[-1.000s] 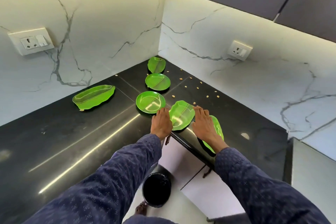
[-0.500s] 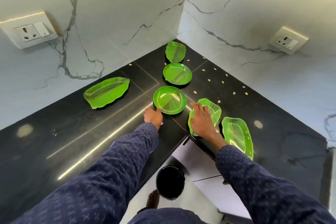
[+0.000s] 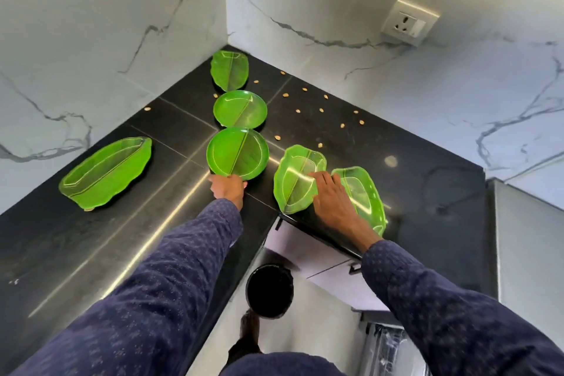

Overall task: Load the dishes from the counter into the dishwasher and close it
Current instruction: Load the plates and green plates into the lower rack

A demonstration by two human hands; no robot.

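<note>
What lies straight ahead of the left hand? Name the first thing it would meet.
The left hand already grips the near rim of a round green plate. Pushed further toward the corner, it would probably meet the second round plate next, though depth is unclear.

black counter (image 3: 91, 241) | six green dishes (image 3: 237, 153) | scattered bits, perhaps seeds (image 3: 321, 110)

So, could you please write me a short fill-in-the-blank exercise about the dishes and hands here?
1. The left hand grips the rim of a ____ green plate.
2. The right hand rests on a ____-shaped dish.
3. The counter holds ____ green dishes in all.

Missing: round; leaf; six
</note>
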